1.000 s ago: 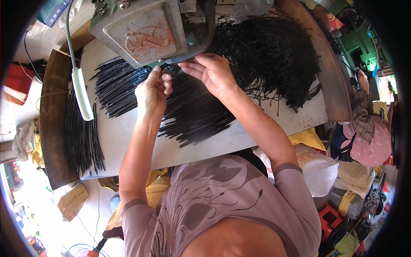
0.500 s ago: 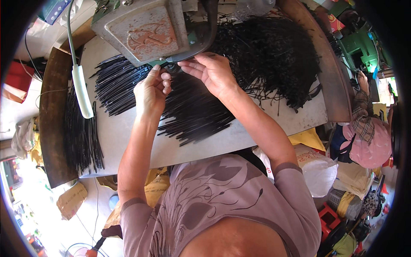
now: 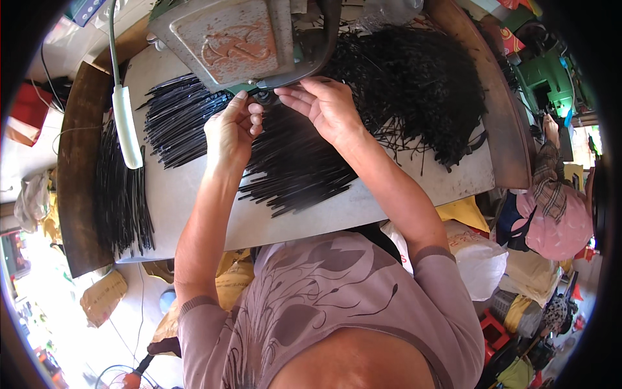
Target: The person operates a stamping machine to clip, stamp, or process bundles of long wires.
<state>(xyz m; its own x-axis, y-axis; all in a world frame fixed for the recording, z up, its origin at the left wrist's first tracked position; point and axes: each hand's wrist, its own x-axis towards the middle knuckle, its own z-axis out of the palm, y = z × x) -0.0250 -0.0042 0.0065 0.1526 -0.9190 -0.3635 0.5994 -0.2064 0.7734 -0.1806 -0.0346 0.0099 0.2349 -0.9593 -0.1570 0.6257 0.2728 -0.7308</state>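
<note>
A grey metal machine head (image 3: 236, 48) with worn, rusty raised decoration stands over the table in front of me. My left hand (image 3: 232, 128) is just below its lower edge, fingers curled and thumb pressed in near the working point. On the other side of that point, my right hand (image 3: 327, 109) reaches in with its fingertips drawn together. Whatever lies between the fingertips is too small or hidden to make out. Beneath and between my hands spreads a row of thin black strips (image 3: 295, 175). Another row of black strips (image 3: 172, 126) lies left of my left hand.
A large tangled heap of black strips (image 3: 421, 84) covers the table's right side. More strips (image 3: 123, 194) lie along the curved wooden rim (image 3: 81, 175). A white tube on a cable (image 3: 127, 129) hangs at the left. Another person in pink (image 3: 557, 223) works at a green machine (image 3: 544, 81).
The view has shifted slightly, so the machine head appears a little higher and further right. Both hands keep nearly the same pose beside it.
</note>
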